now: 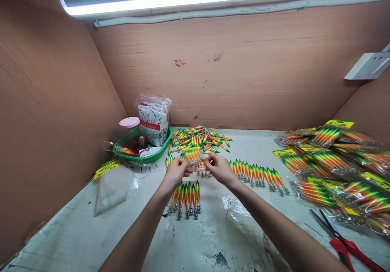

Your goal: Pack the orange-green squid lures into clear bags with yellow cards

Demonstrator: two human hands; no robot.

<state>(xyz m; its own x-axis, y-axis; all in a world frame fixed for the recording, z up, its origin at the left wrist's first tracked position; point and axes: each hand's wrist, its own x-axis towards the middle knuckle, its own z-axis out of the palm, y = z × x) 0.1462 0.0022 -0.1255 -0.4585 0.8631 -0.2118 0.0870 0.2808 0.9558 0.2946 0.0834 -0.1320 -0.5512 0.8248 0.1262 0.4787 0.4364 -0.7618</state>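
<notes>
My left hand [176, 171] and my right hand [218, 169] are both closed on the two sides of a clear packet of orange-green fishing lures [192, 156], held just above the table. Below my hands lies a short row of lures [185, 197] side by side. To the right of my right hand runs a longer row of lures [258, 175]. Behind the packet sits a loose heap of the same lures [199, 139].
A green basket [140, 152] with a pink-lidded jar [129, 122] and a bag of sachets [153, 119] stands back left. A stack of empty bags with yellow headers [113, 184] lies left. Filled packets [335, 162] pile up right. Red scissors [344, 243] lie front right. Wooden walls enclose the bench.
</notes>
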